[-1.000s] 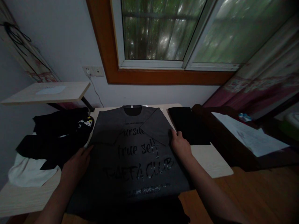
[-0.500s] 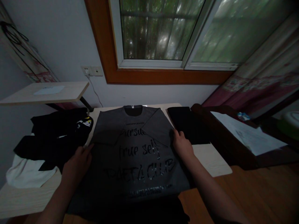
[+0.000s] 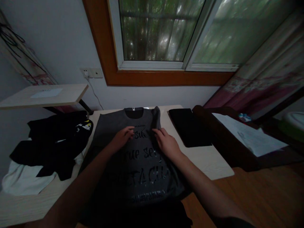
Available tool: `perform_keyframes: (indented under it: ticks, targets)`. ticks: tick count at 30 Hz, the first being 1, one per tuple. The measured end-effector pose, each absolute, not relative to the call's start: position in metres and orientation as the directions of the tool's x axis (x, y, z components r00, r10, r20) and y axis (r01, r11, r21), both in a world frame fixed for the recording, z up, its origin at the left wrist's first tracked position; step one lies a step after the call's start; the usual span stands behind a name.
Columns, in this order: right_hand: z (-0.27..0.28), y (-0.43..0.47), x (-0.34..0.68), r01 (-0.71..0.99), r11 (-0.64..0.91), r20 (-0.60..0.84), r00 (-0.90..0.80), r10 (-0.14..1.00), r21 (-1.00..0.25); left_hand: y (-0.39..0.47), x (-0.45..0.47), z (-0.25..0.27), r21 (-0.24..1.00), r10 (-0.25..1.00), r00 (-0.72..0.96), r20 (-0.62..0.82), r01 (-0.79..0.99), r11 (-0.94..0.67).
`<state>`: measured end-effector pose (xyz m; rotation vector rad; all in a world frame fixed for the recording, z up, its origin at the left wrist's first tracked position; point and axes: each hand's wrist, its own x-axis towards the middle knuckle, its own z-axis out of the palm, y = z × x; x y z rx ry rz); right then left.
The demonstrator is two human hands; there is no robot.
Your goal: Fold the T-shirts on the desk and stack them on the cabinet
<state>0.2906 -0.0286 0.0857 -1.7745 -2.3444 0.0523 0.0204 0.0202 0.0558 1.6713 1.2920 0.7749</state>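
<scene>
A dark grey T-shirt (image 3: pixel 140 161) with black lettering lies front up, its collar toward the wall and its lower part hanging past the table's near edge. My right hand (image 3: pixel 167 144) has its fingers closed on the shirt's right side, where the sleeve and shoulder are raised and turned inward. Over the upper chest print is my left hand (image 3: pixel 123 137), fingers stretched out and a little bent, holding nothing. Whether its fingertips touch the cloth I cannot tell.
A folded black garment (image 3: pixel 190 128) lies on the right of the pale table (image 3: pixel 213 161). Black clothes (image 3: pixel 57 136) and a white cloth (image 3: pixel 26 180) are heaped at left, beside a raised shelf (image 3: pixel 54 95). Papers (image 3: pixel 249 133) rest on brown furniture at far right.
Both hands have moved inward from the shirt's sides. The right side of the shirt has come up and inward with my right hand; the left hand has let go of the left edge.
</scene>
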Motion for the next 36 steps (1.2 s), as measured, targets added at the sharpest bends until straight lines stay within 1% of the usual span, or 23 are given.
perform_keyframes:
  ticks: [2, 4, 5, 7, 9, 10, 12, 14, 16, 18, 22, 24, 26, 29, 31, 33, 36]
  targets:
    - [0.085, -0.031, 0.28, 0.913, 0.369, 0.124, -0.352, 0.928, -0.173, 0.044, 0.05, 0.05, 0.961, 0.951, 0.268, -0.152, 0.267, 0.078]
    - [0.082, -0.034, 0.271, 0.864, 0.457, 0.12, -0.442, 0.889, -0.21, 0.064, 0.074, 0.044, 0.967, 0.94, 0.262, -0.219, 0.184, 0.174]
    - [0.081, -0.035, 0.268, 0.831, 0.503, 0.123, -0.488, 0.864, -0.237, 0.074, 0.083, 0.04, 0.971, 0.948, 0.244, -0.207, 0.166, 0.169]
    - [0.079, -0.038, 0.262, 0.75, 0.58, 0.149, -0.565, 0.812, -0.317, 0.09, 0.095, 0.033, 0.985, 0.975, 0.187, -0.12, 0.142, 0.094]
    - [0.076, -0.038, 0.259, 0.674, 0.609, 0.183, -0.594, 0.783, -0.418, 0.103, 0.098, 0.026, 0.991, 0.989, 0.145, -0.038, 0.134, 0.018]
    - [0.075, -0.038, 0.259, 0.644, 0.601, 0.196, -0.588, 0.785, -0.473, 0.109, 0.097, 0.022, 0.992, 0.992, 0.126, -0.01, 0.127, -0.006]
    - [0.073, -0.036, 0.26, 0.609, 0.533, 0.194, -0.534, 0.823, -0.587, 0.118, 0.092, 0.017, 0.995, 0.995, 0.096, 0.01, 0.094, -0.019]
    - [0.072, -0.032, 0.262, 0.594, 0.409, 0.123, -0.462, 0.878, -0.692, 0.124, 0.084, 0.015, 0.999, 0.997, 0.082, 0.005, 0.036, -0.008]
    - [0.073, -0.03, 0.264, 0.583, 0.281, 0.007, -0.427, 0.904, -0.762, 0.127, 0.075, 0.017, 1.0, 0.996, 0.094, -0.006, -0.009, 0.007]
    - [0.077, -0.028, 0.264, 0.547, 0.208, -0.069, -0.442, 0.894, -0.811, 0.129, 0.066, 0.022, 1.0, 0.995, 0.104, -0.002, -0.024, 0.005]
    - [0.1, -0.024, 0.252, 0.347, 0.149, -0.045, -0.492, 0.869, -0.926, 0.131, 0.047, 0.04, 0.999, 0.996, 0.092, 0.02, -0.045, -0.016]
    - [0.114, -0.021, 0.24, 0.258, 0.12, -0.026, -0.5, 0.865, -0.959, 0.132, 0.036, 0.054, 0.998, 0.995, 0.093, 0.028, -0.064, -0.022]
    - [0.128, -0.018, 0.226, 0.209, 0.104, -0.013, -0.495, 0.869, -0.972, 0.13, 0.021, 0.073, 0.998, 0.995, 0.094, 0.041, -0.052, -0.037]
    - [0.142, -0.014, 0.201, 0.173, 0.121, 0.02, -0.495, 0.869, -0.978, 0.125, -0.009, 0.104, 0.99, 0.994, 0.076, 0.083, 0.104, -0.091]
    - [0.146, -0.012, 0.181, 0.155, 0.153, 0.054, -0.507, 0.86, -0.976, 0.123, -0.032, 0.12, 0.982, 0.993, 0.08, 0.084, 0.161, -0.096]
    - [0.145, -0.01, 0.16, 0.143, 0.18, 0.081, -0.52, 0.851, -0.973, 0.123, -0.058, 0.127, 0.977, 0.992, 0.086, 0.087, 0.187, -0.102]
    - [0.132, -0.007, 0.127, 0.16, 0.195, 0.078, -0.545, 0.835, -0.968, 0.126, -0.096, 0.115, 0.985, 0.995, 0.088, 0.036, 0.167, -0.051]
